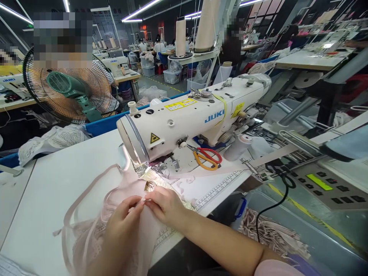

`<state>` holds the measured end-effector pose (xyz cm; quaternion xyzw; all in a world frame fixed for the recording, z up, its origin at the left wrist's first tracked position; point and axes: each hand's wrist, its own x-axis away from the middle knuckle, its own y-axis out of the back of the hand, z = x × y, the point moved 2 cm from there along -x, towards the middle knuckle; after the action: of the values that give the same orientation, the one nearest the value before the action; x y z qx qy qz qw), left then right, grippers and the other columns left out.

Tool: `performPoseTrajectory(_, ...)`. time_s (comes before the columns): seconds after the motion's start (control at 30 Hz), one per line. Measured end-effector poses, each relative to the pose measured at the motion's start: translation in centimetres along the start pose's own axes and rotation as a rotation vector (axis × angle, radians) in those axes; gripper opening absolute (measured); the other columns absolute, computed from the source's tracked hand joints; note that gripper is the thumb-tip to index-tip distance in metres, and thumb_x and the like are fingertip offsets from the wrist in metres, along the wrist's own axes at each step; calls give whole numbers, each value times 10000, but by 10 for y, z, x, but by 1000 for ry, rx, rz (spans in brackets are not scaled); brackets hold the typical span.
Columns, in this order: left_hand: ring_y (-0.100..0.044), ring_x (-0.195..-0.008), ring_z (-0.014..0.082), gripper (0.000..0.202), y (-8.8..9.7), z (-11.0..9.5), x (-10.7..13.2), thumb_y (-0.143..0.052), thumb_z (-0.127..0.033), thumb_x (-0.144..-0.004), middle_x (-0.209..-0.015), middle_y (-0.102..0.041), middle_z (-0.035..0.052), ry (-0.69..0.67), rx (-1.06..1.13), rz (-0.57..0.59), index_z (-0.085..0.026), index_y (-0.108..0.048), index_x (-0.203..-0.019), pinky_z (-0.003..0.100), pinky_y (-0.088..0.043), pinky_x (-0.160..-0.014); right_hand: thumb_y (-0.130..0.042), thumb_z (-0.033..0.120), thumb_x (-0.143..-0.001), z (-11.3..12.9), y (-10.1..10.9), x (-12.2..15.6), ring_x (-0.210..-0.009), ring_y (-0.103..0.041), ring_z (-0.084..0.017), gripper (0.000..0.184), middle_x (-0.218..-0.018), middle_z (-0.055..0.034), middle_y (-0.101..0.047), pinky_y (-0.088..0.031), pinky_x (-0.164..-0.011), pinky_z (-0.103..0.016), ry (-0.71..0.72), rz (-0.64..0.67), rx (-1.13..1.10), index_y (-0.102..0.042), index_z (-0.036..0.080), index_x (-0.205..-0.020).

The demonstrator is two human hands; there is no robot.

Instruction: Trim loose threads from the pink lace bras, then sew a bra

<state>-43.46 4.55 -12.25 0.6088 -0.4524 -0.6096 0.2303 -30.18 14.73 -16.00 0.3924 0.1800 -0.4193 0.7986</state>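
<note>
My left hand (123, 222) pinches the edge of a pale pink lace garment (92, 226), probably a bra, whose straps loop across the table to the left. Fingertip to fingertip with it, my right hand (165, 205) pinches the same fabric; the exact spot is hidden between the fingers. Both hands are just in front of the needle end of a white sewing machine (172, 126), where part of the pink cloth lies under the head. Orange- and red-handled scissors (208, 158) rest on the machine bed to the right.
A printed ruler (220, 189) runs along the table's front edge. A thread cone (238, 147) stands right of the scissors. The control panel (330, 188) juts in at the right, above a bin of pink strips (270, 230). A large fan (69, 84) stands behind, left.
</note>
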Motion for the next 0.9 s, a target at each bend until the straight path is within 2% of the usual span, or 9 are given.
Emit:
performPoseTrajectory(0.1,-639,-891,204,417,-1,-2,-1,-517,-45,-798,-1038,-617,104,-27,-5,-6,-212,-559,-1177,285,-558,-688,-354,295,-930,1,0,1,-584,-483,-129,243,-686,-20,-532,-369,-520,-224,1,10,40,-571,194,-893)
performPoseTrajectory(0.33,-640,-882,175,355,-1,-7,-2,-514,-25,-799,-1010,-620,67,76,65,-42,-237,-587,-1075,251,-554,-694,-363,266,-915,4,-3,4,-620,-519,-151,199,-736,-40,-573,-401,-551,-249,-2,-33,88,-545,190,-940)
performPoseTrajectory(0.5,-644,-870,175,351,-1,-7,-1,-509,-36,-808,-1013,-619,75,64,58,-42,-245,-574,-1082,246,-554,-663,-392,273,-899,2,-5,6,-649,-547,-160,186,-739,-39,-593,-445,-616,-274,-127,-16,38,-512,167,-994)
performPoseTrajectory(0.57,-646,-871,180,351,-2,-7,-1,-509,-30,-803,-1014,-620,78,52,54,-43,-238,-576,-1078,246,-555,-663,-403,282,-894,2,-5,6,-633,-539,-155,177,-711,-28,-579,-448,-620,-273,-167,-1,13,-515,165,-966)
performPoseTrajectory(0.73,-645,-867,178,334,-2,-10,-1,-507,-4,-795,-1005,-612,89,42,42,-50,-200,-572,-1057,252,-558,-696,-428,270,-880,2,-4,4,-632,-530,-142,195,-718,-34,-561,-433,-569,-243,-188,38,-51,-556,181,-763)
performPoseTrajectory(0.9,-650,-845,171,277,-4,-11,-1,-507,-24,-814,-976,-620,79,62,23,-36,-205,-568,-1014,249,-559,-680,-447,193,-860,2,-5,2,-683,-541,-141,178,-713,-33,-577,-448,-605,-237,-152,99,-162,-594,178,-761)
